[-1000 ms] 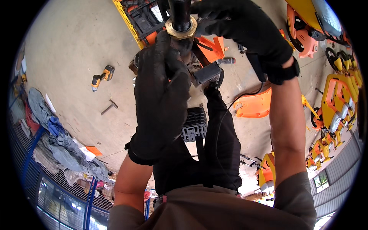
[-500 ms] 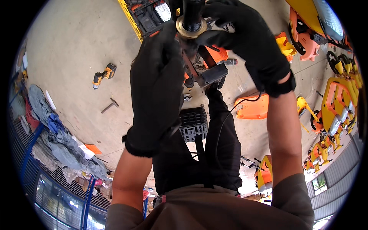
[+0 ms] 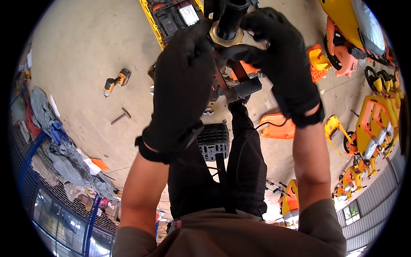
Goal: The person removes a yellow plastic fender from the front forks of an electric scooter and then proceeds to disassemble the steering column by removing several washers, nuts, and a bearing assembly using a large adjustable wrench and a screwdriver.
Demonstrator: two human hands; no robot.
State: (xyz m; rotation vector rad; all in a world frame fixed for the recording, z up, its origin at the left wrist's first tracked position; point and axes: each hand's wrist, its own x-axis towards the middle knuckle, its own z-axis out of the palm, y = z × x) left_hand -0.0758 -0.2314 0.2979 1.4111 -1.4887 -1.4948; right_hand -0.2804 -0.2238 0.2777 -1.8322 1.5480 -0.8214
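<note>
A black tube (image 3: 232, 20) points up toward me at the top of the view, with a brass-coloured ring (image 3: 223, 41) around its base. My left hand (image 3: 184, 81), in a black glove, has its fingers curled against the ring's left side; the fingertips are partly hidden. Opposite it, my gloved right hand (image 3: 282, 60) bends round the ring's right side, its thumb at the near edge. Below the ring runs a dark metal frame (image 3: 222, 79) with a black block-shaped end (image 3: 248, 87).
On the floor at left lie a yellow-black cordless drill (image 3: 117, 82) and a hammer (image 3: 121, 116). A yellow-edged toolbox (image 3: 154, 25) stands ahead. A black crate (image 3: 214, 143) sits between my legs. Orange panels (image 3: 278, 126) and yellow vehicle parts (image 3: 371, 124) spread to the right.
Both hands, the tube and the ring have shifted slightly right and down in the view. The fingers have moved a little but stay at the ring.
</note>
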